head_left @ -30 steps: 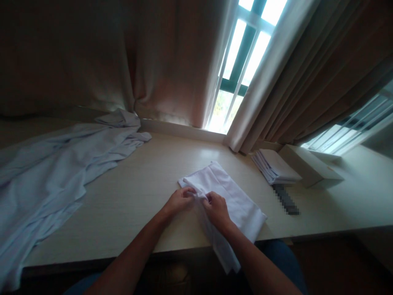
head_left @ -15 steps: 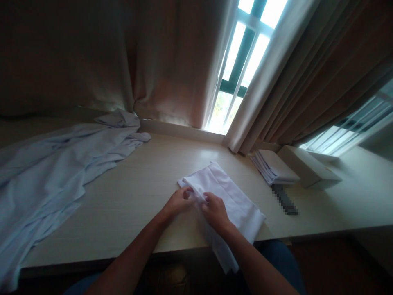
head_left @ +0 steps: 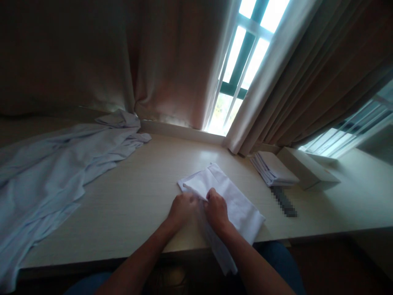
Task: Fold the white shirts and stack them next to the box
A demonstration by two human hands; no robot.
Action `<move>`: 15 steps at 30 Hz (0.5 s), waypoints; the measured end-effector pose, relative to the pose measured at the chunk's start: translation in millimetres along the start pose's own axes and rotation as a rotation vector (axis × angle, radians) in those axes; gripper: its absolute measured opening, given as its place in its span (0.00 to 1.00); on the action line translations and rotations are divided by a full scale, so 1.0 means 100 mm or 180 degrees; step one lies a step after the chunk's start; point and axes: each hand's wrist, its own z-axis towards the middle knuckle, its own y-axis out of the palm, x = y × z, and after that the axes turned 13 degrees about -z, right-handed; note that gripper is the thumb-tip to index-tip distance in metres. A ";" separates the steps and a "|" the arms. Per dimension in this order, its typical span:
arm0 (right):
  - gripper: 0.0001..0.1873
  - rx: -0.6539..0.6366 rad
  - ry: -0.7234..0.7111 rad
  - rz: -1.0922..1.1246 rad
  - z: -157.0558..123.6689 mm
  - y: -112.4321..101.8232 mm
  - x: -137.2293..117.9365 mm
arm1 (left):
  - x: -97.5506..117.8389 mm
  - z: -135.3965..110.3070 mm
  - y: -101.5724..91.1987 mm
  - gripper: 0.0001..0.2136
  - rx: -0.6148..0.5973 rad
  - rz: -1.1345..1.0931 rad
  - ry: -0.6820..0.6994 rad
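A partly folded white garment [head_left: 236, 194] lies on the table in front of me, one loose strip of it hanging over the front edge. At its near left edge my left hand [head_left: 183, 207] is closed on the fabric, slightly blurred. My right hand [head_left: 217, 209] rests over the garment, fingers pinching the same edge close beside the left. The fabric between both hands is bunched and partly hidden by them.
Loose white garments [head_left: 61, 164] spread over the left of the pale table [head_left: 138, 196]. At the right are a folded white stack [head_left: 273, 168], a blurred-out dark object [head_left: 284, 201] and a pale box [head_left: 308, 170]. Curtains [head_left: 175, 65] hang behind.
My left hand has closed from a looser pinch into a fist on the garment's edge. The right hand's fingers have curled tighter, and the fabric edge between them has lifted slightly.
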 end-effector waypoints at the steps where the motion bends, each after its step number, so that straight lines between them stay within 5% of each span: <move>1: 0.09 -0.0002 0.0000 -0.0004 0.01 -0.01 0.00 | 0.01 0.01 0.01 0.11 -0.0098 -0.0147 -0.0056; 6: 0.04 -0.0076 -0.0299 0.0428 0.00 0.01 -0.02 | 0.05 0.05 -0.01 0.14 -0.0408 -0.0892 -0.0164; 10: 0.08 -0.0082 -0.0520 0.0875 -0.04 0.03 -0.06 | 0.01 0.10 -0.05 0.16 -0.0633 -0.2207 -0.0409; 15: 0.10 0.0048 -0.0654 0.1551 -0.19 -0.03 0.06 | -0.14 0.24 -0.02 0.17 -0.0269 -0.2417 -0.0538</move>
